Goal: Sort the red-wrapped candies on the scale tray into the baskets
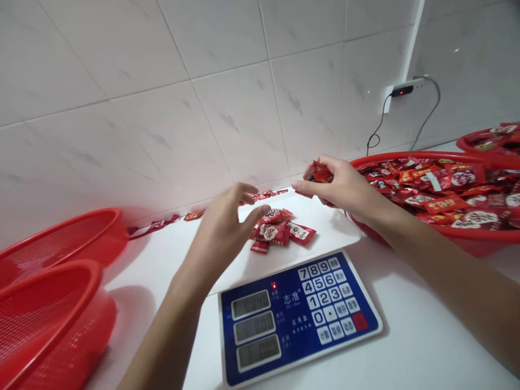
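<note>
A blue-faced electronic scale [298,314] with a white weighing plate [333,227] stands in front of me. A small heap of red wrapped candies [278,230] lies on the plate. My left hand [225,230] hovers just left of the heap, fingers spread and curved, holding nothing. My right hand [339,184] is above the plate's far right corner, fingers closed on a few red candies [320,172]. It sits beside the big red basket of candies [442,189].
Two empty red mesh baskets [52,281] stand at the left. A second candy-filled red basket [491,138] is at the far right. Loose candies [162,222] lie along the tiled wall. A wall socket with a black cable [400,89] is behind the baskets.
</note>
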The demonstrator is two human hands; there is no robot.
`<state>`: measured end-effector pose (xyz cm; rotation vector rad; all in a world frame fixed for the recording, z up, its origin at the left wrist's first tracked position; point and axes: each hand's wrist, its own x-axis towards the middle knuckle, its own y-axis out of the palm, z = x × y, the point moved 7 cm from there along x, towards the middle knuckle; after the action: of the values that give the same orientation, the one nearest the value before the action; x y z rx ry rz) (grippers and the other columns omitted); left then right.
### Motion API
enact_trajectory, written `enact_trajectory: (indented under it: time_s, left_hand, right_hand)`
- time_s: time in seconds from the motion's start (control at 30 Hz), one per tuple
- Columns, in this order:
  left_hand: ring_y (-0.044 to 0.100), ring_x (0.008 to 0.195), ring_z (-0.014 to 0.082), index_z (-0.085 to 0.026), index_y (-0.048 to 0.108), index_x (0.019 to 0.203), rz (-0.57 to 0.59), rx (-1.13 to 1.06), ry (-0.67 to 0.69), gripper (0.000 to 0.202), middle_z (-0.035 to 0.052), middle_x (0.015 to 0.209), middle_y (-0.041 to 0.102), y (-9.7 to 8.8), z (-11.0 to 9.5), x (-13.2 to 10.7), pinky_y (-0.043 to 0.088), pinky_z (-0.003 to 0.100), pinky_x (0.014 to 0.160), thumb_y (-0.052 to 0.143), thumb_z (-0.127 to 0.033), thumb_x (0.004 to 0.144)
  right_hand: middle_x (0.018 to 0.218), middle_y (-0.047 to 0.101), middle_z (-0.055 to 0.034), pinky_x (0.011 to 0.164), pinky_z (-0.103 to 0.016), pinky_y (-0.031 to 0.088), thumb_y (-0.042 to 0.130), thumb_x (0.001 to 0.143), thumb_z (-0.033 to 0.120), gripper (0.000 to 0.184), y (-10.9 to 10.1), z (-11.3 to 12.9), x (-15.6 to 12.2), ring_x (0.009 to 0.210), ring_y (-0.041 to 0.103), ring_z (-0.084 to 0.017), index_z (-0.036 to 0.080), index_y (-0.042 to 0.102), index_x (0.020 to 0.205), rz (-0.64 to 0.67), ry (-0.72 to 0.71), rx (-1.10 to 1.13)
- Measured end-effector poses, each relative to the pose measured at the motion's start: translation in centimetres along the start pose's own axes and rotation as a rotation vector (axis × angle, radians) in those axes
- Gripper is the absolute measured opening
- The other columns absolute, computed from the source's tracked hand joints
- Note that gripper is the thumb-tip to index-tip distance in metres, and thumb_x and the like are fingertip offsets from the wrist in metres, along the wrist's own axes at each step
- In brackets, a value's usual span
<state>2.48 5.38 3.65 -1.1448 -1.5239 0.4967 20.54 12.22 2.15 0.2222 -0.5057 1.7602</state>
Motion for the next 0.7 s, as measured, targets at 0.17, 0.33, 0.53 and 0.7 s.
enact_trajectory:
  time_s: [0.17,0.33,0.53,0.7]
  left_hand:
    - [0.066,0.09,0.0214,-0.025,0.063,0.103,-0.074,-0.139,-0.015,0.027,0.0025,0.09,0.07,-2.7,-0.8,-0.5,0.05,0.031,0.073,0.063,-0.047,0.087]
    - [0.066,0.09,0.0211,-0.024,0.065,0.1,-0.049,-0.128,-0.045,0.025,0.0034,0.091,0.071,-2.4,-0.7,-0.4,0.05,0.031,0.071,0.062,-0.045,0.088]
    - [0.066,0.089,0.0203,-0.024,0.067,0.099,-0.006,-0.108,-0.017,0.021,0.0028,0.095,0.072,-1.7,-1.2,-0.5,0.049,0.031,0.072,0.062,-0.041,0.089]
    - [0.065,0.09,0.0205,-0.025,0.068,0.101,0.011,-0.108,-0.001,0.022,0.0023,0.095,0.072,-1.4,-1.5,-0.5,0.048,0.031,0.072,0.062,-0.042,0.089]
  right_hand:
    - [0.062,0.052,0.0036,0.039,-0.021,0.03,0.081,0.072,0.031,0.032,0.5,0.6,-0.5,0.048,0.042,-0.006,0.017,0.053,0.078,0.03,0.001,-0.016]
    - [0.064,0.053,0.0027,0.04,-0.02,0.03,0.08,0.072,0.035,0.033,0.6,0.5,-0.6,0.05,0.042,-0.006,0.017,0.054,0.08,0.053,0.002,-0.003]
    - [0.067,0.055,0.002,0.04,-0.02,0.031,0.079,0.074,0.034,0.031,0.8,0.5,-0.7,0.052,0.043,-0.006,0.017,0.054,0.081,0.067,0.014,-0.017]
    - [0.066,0.053,0.0028,0.04,-0.019,0.03,0.078,0.076,0.028,0.027,1.0,0.8,-0.8,0.05,0.042,-0.005,0.016,0.054,0.081,0.087,0.041,0.042]
